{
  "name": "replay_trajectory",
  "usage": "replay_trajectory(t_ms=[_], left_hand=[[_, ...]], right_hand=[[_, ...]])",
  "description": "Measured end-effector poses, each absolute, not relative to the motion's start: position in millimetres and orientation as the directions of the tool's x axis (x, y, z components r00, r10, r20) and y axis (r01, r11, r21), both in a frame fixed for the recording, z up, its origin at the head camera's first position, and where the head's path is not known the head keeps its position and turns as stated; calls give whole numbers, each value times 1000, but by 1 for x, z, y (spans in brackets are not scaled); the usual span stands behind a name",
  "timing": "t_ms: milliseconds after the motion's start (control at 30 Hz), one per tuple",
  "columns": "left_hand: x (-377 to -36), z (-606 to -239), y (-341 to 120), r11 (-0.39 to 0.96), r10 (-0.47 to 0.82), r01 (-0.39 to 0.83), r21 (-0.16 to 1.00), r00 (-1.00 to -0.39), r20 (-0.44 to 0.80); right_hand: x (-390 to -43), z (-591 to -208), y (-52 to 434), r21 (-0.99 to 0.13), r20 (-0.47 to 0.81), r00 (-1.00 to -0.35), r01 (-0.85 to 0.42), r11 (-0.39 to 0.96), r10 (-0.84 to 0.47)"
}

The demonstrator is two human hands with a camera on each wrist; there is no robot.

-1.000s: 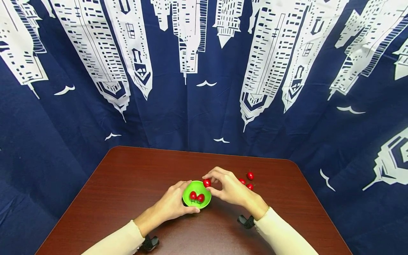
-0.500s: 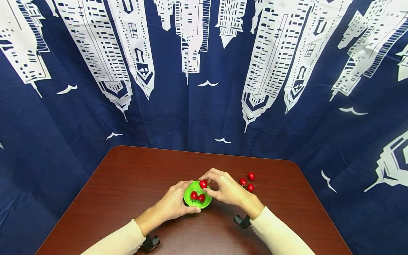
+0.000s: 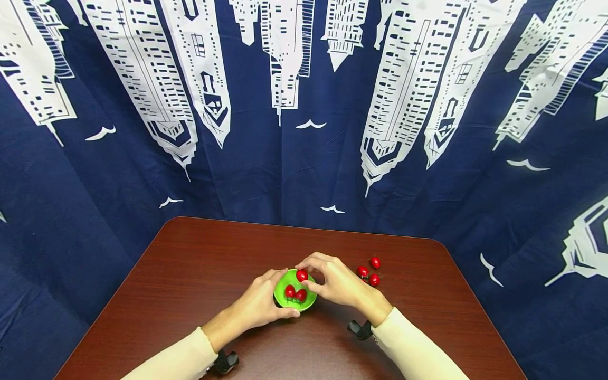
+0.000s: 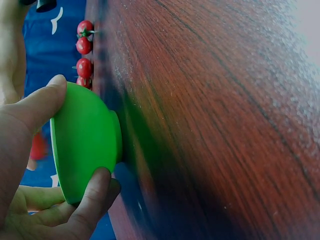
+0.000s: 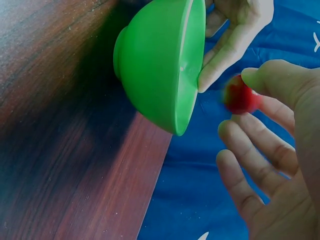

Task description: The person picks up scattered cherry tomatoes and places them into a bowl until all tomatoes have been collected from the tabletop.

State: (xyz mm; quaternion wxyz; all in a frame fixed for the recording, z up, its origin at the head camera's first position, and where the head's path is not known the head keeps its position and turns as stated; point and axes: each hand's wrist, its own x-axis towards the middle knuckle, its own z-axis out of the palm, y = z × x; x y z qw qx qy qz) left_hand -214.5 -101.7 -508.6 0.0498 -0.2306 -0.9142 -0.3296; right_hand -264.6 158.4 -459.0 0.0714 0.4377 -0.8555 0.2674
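No brand, label or readable writing showed on anything; the dark blue curtain behind the worktop bore only white skyscraper and bird prints.

Against the picture from a second before, the right hand had come a little leftward, carrying its cherry tomato from the bowl's far right edge to a spot over the green bowl. From half a second before the shift was very slight. The left hand, the two tomatoes in the bowl and the three loose tomatoes on the worktop to the right had stayed where they were.

The right hand pinched the cherry tomato between thumb and forefinger, just above the bowl's rim; in the right wrist view the tomato looked blurred, and the remaining fingers hung loosely apart below it, touching nothing. The left hand gripped the bowl from its left side, thumb laid on the rim and curled fingers wrapped round the outer wall near the foot. The bowl stood on the worktop near its front middle, between the two hands.
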Motion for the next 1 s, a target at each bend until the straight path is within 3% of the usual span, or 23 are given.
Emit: replay_trajectory(t_ms=[1000], left_hand=[[-211, -506, -101, 680, 378, 455, 575, -889, 257]], right_hand=[[-254, -462, 184, -361, 410, -613, -789, 497, -675]])
